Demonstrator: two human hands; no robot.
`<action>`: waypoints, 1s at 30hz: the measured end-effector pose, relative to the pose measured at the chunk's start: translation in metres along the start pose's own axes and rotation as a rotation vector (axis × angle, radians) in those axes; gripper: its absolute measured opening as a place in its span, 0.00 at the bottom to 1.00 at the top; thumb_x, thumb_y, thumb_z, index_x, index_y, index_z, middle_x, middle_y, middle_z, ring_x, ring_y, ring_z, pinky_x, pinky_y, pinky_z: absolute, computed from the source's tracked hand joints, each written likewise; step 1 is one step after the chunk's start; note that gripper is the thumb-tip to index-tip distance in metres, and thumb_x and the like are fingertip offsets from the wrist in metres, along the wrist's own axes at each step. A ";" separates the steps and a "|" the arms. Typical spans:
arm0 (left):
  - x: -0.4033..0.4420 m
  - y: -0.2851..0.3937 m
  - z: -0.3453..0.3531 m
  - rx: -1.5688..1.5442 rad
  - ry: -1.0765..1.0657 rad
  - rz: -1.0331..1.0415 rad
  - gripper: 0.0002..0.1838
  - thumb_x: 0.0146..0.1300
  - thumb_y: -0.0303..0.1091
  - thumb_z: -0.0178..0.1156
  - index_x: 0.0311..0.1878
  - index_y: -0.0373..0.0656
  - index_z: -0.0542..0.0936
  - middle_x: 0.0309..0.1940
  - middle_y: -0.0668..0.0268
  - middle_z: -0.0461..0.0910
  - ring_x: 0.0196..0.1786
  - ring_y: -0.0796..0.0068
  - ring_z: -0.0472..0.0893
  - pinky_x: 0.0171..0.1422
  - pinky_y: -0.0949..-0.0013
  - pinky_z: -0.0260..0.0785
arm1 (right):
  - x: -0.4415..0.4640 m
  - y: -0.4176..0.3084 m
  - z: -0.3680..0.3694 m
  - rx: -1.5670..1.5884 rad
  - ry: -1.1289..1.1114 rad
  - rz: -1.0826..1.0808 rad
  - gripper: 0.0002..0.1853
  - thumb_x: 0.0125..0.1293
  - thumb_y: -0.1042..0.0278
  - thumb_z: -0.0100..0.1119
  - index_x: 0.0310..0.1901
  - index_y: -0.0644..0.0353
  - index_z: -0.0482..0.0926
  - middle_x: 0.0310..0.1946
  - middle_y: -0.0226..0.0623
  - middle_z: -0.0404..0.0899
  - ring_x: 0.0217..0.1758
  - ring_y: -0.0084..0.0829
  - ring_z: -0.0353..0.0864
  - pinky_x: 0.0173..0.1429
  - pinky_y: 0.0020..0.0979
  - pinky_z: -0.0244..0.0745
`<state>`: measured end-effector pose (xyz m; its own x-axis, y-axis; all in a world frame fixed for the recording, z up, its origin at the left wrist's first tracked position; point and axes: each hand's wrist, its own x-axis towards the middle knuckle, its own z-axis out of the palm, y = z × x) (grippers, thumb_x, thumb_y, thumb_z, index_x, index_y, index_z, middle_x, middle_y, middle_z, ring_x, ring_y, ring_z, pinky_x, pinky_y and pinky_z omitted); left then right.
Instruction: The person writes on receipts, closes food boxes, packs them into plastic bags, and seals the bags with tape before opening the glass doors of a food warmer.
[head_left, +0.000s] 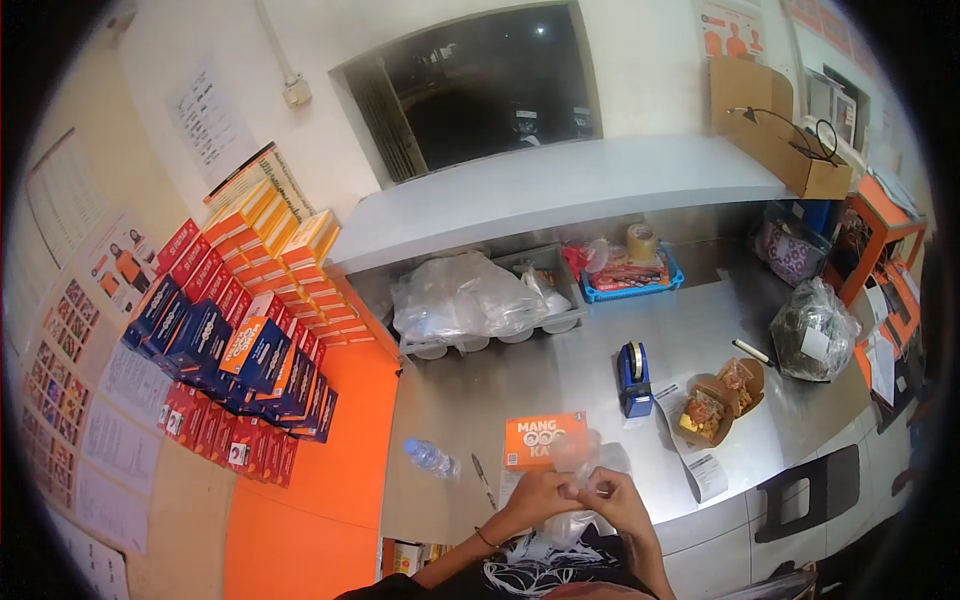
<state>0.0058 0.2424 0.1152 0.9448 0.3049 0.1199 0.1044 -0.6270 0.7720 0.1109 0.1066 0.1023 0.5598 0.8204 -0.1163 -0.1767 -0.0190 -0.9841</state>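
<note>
Both hands meet over the front edge of the steel counter (460,390). My left hand (545,500) and my right hand (612,498) have their fingers pinched on a clear plastic bag (565,528), which hangs down between them. Just beyond the hands lies an orange and white box (530,437), partly covered by the top of the plastic. A pen (484,480) and a clear bottle with a blue cap (431,457) lie left of the hands. What the bag holds is hidden.
Right of the box are a blue tape dispenser (634,380), a paper strip (698,465), two open food boxes (706,415), a marker (752,351) and a wrapped bundle (812,330). Stacked boxes (255,350) stand left. Behind are a plastic-covered tray (465,300) and a blue basket (632,290).
</note>
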 end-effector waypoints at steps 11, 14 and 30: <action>0.025 -0.013 -0.061 -0.816 0.531 -0.206 0.27 0.54 0.23 0.62 0.57 0.41 0.65 0.49 0.62 0.74 0.47 0.75 0.77 0.45 0.71 0.75 | 0.041 -0.035 -0.030 0.073 0.786 -0.422 0.27 0.49 0.86 0.51 0.54 0.59 0.67 0.51 0.39 0.63 0.50 0.32 0.69 0.52 0.26 0.67; 0.029 -0.033 -0.020 -0.137 0.605 0.085 0.21 0.56 0.20 0.57 0.54 0.37 0.67 0.39 0.65 0.75 0.38 0.73 0.78 0.41 0.73 0.74 | 0.050 -0.050 0.006 0.160 0.643 -0.352 0.27 0.48 0.86 0.50 0.55 0.61 0.67 0.49 0.36 0.65 0.56 0.32 0.65 0.61 0.33 0.61; 0.019 -0.123 -0.035 -0.131 1.071 0.079 0.08 0.59 0.33 0.57 0.28 0.40 0.73 0.26 0.67 0.73 0.35 0.75 0.74 0.41 0.70 0.67 | 0.081 -0.052 -0.030 -0.372 0.664 -0.772 0.09 0.57 0.79 0.54 0.39 0.63 0.68 0.34 0.36 0.67 0.37 0.28 0.68 0.46 0.25 0.66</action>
<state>-0.0002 0.3505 0.0447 0.1784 0.7751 0.6061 -0.0388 -0.6100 0.7915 0.1900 0.1569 0.1404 0.7610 0.2147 0.6123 0.6050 0.1059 -0.7891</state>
